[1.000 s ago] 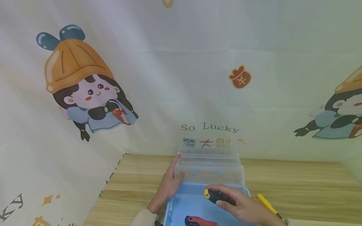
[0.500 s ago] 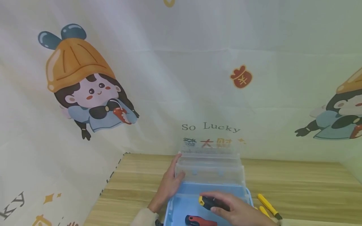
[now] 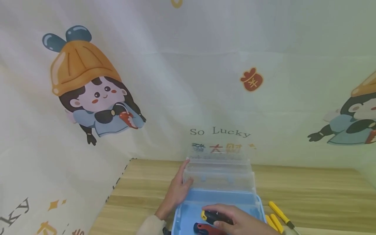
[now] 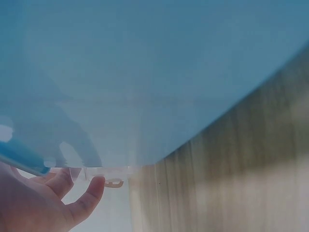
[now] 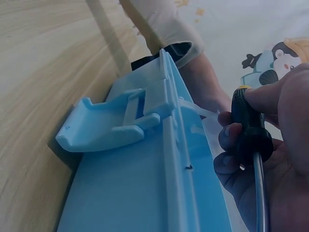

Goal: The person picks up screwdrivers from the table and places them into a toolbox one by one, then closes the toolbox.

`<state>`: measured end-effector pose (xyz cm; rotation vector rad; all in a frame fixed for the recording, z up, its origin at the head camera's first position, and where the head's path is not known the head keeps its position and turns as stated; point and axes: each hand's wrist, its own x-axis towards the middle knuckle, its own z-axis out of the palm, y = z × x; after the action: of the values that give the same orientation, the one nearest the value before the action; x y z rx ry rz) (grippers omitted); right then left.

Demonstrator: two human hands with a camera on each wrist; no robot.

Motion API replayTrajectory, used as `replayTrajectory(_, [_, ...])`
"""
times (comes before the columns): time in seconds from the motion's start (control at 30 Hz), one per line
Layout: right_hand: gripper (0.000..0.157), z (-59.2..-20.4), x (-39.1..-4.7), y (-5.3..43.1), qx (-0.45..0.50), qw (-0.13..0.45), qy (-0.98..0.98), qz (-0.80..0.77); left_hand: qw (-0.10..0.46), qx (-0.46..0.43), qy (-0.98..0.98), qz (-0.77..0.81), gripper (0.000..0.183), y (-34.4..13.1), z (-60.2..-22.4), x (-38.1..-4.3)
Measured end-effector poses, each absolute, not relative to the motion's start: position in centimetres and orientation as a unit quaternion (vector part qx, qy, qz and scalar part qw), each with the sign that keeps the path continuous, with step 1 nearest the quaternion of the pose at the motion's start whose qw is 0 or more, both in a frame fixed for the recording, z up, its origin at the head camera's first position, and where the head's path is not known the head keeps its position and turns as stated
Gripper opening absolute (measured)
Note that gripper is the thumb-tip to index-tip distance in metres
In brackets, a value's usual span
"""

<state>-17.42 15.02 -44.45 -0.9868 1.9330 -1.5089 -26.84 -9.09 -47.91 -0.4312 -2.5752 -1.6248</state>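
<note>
A light blue plastic toolbox point(image 3: 259, 205) stands on the wooden table with its clear lid point(image 3: 220, 180) tipped up at the back. My left hand point(image 3: 177, 189) holds the left edge of that lid, thumb on the near side. Over the box, my right hand point(image 3: 238, 222) grips a screwdriver by its black handle with a yellow end point(image 3: 212, 217). In the right wrist view its metal shaft point(image 5: 260, 188) points down past the palm, and the tip is out of frame. A red and black handle point(image 3: 205, 229) lies inside the box, partly hidden by the right hand.
Right of the box lie a yellow-handled screwdriver point(image 3: 279, 212) and two more yellow handles point(image 3: 275, 222). A blue latch point(image 5: 104, 125) hangs open on the box's front wall. Behind the wooden table point(image 3: 311, 189) hangs a printed cloth point(image 3: 164, 98).
My right hand has moved left and toward me with the screwdriver, now close over the red and black handle. More yellow handles show at right. My left hand stays on the lid.
</note>
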Motion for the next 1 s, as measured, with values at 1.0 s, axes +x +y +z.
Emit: replayTrajectory(1.0, [0.043,-46.0,-17.7,13.8,-0.373,0.287,0.697,-0.542,0.041,-0.13,-0.842,-0.522,0.065,-8.9,-47.7,-27.0])
